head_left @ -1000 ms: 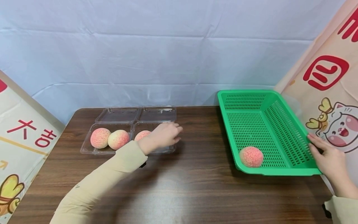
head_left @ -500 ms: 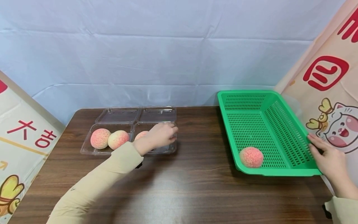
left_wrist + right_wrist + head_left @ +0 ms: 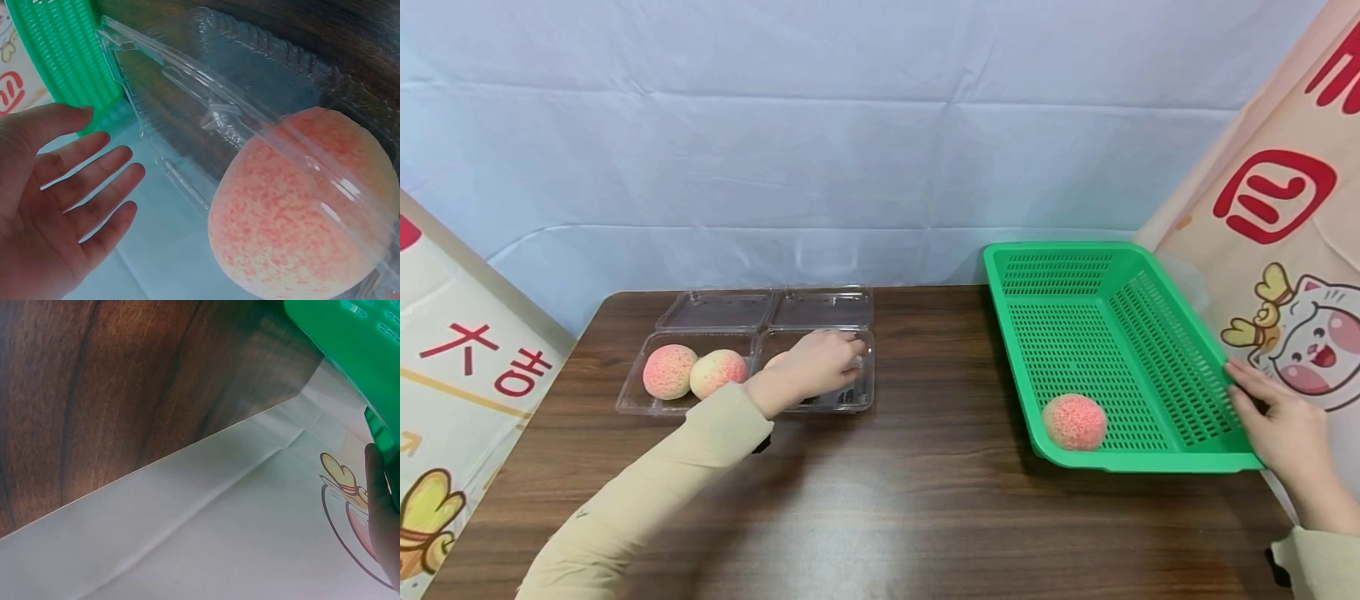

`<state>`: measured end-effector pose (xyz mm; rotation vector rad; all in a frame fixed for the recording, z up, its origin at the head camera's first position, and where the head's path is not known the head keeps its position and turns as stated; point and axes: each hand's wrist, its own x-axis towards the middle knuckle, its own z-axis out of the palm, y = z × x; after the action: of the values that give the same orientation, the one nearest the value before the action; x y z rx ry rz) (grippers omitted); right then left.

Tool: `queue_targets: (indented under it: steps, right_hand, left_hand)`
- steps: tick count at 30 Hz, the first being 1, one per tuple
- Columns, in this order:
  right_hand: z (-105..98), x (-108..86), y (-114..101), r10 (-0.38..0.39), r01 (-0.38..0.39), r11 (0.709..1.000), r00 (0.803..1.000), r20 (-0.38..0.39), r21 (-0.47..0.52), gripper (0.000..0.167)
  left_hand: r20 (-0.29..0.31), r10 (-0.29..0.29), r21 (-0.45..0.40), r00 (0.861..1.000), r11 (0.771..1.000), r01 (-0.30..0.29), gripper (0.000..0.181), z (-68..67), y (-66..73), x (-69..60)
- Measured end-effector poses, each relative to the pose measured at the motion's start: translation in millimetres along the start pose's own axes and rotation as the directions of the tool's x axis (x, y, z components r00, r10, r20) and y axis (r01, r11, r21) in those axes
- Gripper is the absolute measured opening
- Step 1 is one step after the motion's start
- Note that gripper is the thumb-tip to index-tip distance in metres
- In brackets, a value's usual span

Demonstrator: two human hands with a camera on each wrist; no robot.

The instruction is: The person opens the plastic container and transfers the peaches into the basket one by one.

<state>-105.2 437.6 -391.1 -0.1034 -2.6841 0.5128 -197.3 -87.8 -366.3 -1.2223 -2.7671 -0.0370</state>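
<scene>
My left hand (image 3: 816, 364) hovers over the right half of a clear plastic tray (image 3: 863, 392), partly covering a pink peach there. In the left wrist view the hand (image 3: 75, 194) has its fingers spread and holds nothing; the peach (image 3: 300, 206) is beside it, in the clear tray (image 3: 181, 162). Two more peaches, one (image 3: 670, 372) and another (image 3: 718, 373), sit in the tray's left half. On the right, my right hand (image 3: 1285, 421) rests on the side rim of a green basket (image 3: 1150, 460), which holds one peach (image 3: 1075, 422). The right wrist view shows this hand (image 3: 382, 519) against the basket.
The wooden table (image 3: 925, 517) spans the front. Behind the tray's two halves lie its clear lid sections (image 3: 823, 307). A pale blue cloth (image 3: 820, 150) hangs at the back, and printed sheets with cartoon figures (image 3: 1292, 275) stand at both sides.
My left hand has drifted left and slightly back over the tray, covering more of the peach beneath it. The right hand, basket and other peaches have stayed in place.
</scene>
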Motion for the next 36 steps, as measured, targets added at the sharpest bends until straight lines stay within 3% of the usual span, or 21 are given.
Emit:
queue_targets:
  steps: [23,36]
  right_hand:
    - [-0.5,0.2,-0.5,0.009,-0.009,1.000,1.000,0.007,-0.016,0.038]
    - [-0.5,-0.1,-0.1,0.005,-0.005,1.000,1.000,0.009,-0.005,0.039]
  left_hand:
    - [0.058,-0.067,-0.017,0.996,0.998,0.068,0.018,0.4,-13.0,-17.8]
    - [0.058,-0.073,-0.030,0.996,0.997,0.075,0.019,2.9,-18.0,-24.7]
